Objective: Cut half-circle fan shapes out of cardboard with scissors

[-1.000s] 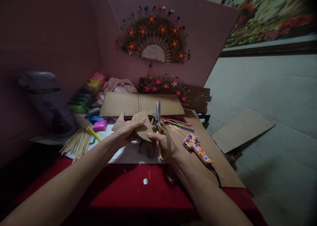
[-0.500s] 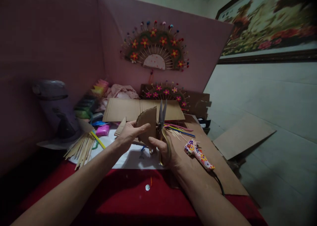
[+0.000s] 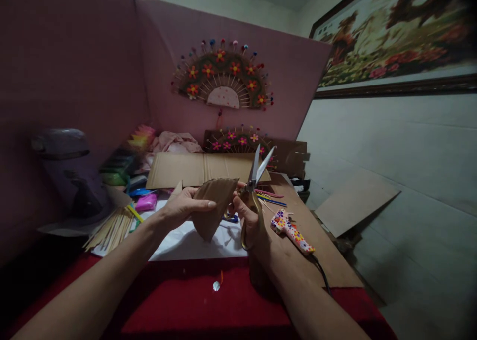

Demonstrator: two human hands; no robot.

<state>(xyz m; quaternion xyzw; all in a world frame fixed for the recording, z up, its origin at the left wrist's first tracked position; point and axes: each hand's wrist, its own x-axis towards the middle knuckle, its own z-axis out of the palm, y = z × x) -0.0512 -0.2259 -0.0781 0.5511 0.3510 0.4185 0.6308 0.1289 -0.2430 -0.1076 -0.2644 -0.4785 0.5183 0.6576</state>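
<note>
My left hand (image 3: 188, 206) pinches a curved piece of cardboard (image 3: 214, 203), thumb on its near face. The piece is tilted, its narrow end pointing down over the white sheet (image 3: 179, 245). In my right hand (image 3: 249, 218) are scissors (image 3: 253, 181) with gold-coloured handles, their blades apart and pointing up and away. The blades stand to the right of the cardboard and do not appear to touch it. Behind my hands a creased cardboard sheet (image 3: 179, 168) leans across the table.
A flower-patterned glue gun (image 3: 292, 233) with a cord lies on flat cardboard (image 3: 328, 260) at right. Thin wooden sticks (image 3: 108, 230), a pink packet (image 3: 146, 202) and a purple container (image 3: 70, 181) are at left. Decorated fans (image 3: 223, 79) hang and stand behind.
The cardboard piece has turned from upright to tilted, its corner now pointing right. My right hand has tipped the scissors rightward, away from it, with the blades wider apart. The view has shifted slightly.
</note>
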